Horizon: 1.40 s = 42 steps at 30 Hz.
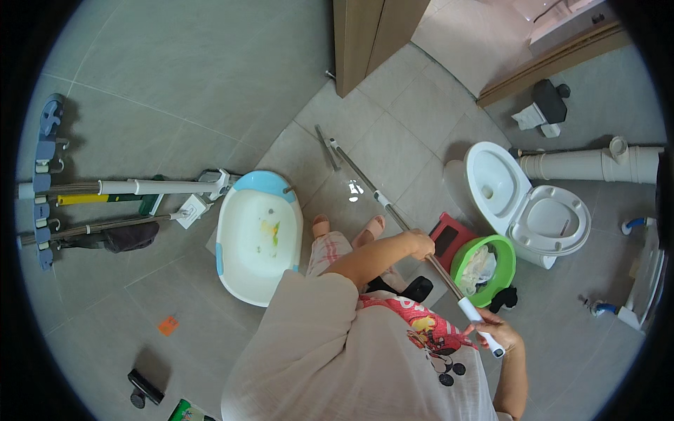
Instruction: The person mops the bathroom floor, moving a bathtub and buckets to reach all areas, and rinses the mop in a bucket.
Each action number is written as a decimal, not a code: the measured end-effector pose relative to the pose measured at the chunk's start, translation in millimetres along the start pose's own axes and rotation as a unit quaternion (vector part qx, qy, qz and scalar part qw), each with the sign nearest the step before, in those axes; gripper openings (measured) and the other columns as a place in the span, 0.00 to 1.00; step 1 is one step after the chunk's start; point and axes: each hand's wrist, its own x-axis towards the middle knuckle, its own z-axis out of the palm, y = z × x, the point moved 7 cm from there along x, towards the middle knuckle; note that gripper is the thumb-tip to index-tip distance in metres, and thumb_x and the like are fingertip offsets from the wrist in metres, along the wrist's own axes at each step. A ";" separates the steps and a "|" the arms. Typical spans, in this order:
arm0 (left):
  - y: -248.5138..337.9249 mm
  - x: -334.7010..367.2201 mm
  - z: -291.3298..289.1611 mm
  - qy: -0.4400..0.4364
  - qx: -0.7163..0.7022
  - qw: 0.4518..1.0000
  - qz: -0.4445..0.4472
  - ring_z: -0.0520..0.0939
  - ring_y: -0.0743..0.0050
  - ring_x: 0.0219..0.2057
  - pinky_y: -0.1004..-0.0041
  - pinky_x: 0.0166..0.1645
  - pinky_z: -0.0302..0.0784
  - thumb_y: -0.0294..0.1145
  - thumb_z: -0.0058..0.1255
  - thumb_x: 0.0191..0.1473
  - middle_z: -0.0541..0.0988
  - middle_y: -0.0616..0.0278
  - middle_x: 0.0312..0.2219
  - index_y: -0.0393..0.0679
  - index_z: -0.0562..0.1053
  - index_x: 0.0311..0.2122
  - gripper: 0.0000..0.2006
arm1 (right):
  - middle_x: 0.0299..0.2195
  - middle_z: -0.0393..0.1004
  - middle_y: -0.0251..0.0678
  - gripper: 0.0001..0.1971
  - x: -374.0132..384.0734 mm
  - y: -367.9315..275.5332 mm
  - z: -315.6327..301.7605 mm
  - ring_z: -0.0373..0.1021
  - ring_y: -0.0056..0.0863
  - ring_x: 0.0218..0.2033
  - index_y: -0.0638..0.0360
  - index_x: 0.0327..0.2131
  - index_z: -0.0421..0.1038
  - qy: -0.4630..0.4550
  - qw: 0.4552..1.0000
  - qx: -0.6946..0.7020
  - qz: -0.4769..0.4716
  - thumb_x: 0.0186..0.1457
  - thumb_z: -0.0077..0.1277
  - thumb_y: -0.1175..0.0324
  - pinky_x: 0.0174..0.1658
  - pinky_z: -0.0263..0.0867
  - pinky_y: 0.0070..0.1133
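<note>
Hands apart, both clamped on one long-handled floor wiper (pixel 393 212): left hand (pixel 421 244) round the metal pole right of centre, right hand (pixel 500 333) round the white grip at lower right. Slanted from there toward upper centre, with narrow bar head (pixel 327 149) over tiled floor (pixel 400 151). Right of centre: green basin (pixel 507 277) with whitish contents, near open toilet (pixel 488 165). Left of centre: white-and-blue tub (pixel 263 181). Far left: poles (pixel 140 186) at a blue wall rack (pixel 49 119).

A home bathroom, shown by the white toilet (pixel 525 202), small blue-and-white bathtub (pixel 242 252) and grey tiled walls (pixel 189 77)
</note>
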 end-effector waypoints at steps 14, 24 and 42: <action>8.4 -84.3 70.4 -0.107 0.014 0.993 0.044 0.77 0.60 0.33 0.63 0.36 0.71 0.35 0.50 0.38 0.77 0.60 0.26 0.51 0.75 0.28 0.08 | 0.26 0.67 0.29 0.32 7.6 74.7 101.6 0.61 0.14 0.16 0.50 0.55 0.50 0.032 0.968 -0.209 -0.135 0.45 0.44 0.82 0.17 0.59 0.13; -20.2 -129.0 74.2 -0.054 0.032 0.998 0.005 0.76 0.60 0.34 0.63 0.39 0.69 0.35 0.50 0.38 0.77 0.61 0.28 0.53 0.75 0.28 0.07 | 0.21 0.65 0.27 0.32 22.2 78.8 153.2 0.56 0.12 0.13 0.48 0.56 0.48 0.072 0.960 -0.246 -0.113 0.46 0.47 0.78 0.14 0.56 0.13; -172.8 -253.8 2.6 0.215 -0.013 0.930 -0.298 0.64 0.62 0.49 0.68 0.49 0.61 0.31 0.49 0.39 0.70 0.61 0.39 0.47 0.71 0.32 0.10 | 0.19 0.63 0.28 0.29 145.1 -60.9 258.5 0.58 0.14 0.10 0.52 0.55 0.49 -0.074 0.982 -0.126 -0.122 0.48 0.42 0.74 0.11 0.57 0.14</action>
